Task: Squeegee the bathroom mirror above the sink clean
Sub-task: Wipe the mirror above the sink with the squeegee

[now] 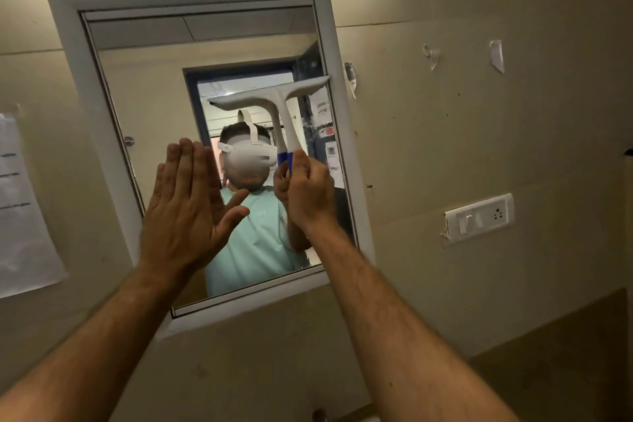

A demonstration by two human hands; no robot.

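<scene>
Obs.: right hand [308, 188] is closed in a fist around the blue lower end of the squeegee [281, 106] handle. Blade sits against the mirror [147, 79] glass, in the right half of the mirror, about mid-height, its right tip touching or just short of the mirror's right frame edge (cannot tell which). Blade is tilted, right end higher than left.

Left hand [186, 209] is open and flat, fingers together and pointing up, holding nothing; it lies over the lower-left part of the mirror. Whether the palm actually presses the glass is not clear.

Off the mirror's right side: a switch plate [479, 217] on the wall, well apart. Off its left side: a sheet of paper [24, 202] taped up.

Judgement: a stroke is in hand on the right strip of the mirror. To do it well, keep the whole rubber edge in contact, hold even pressure, pull in one continuous pass toward the mirror's bottom edge, and overlap the neighbouring strip (the left hand should come off the glass first, or it will leave prints).
</scene>
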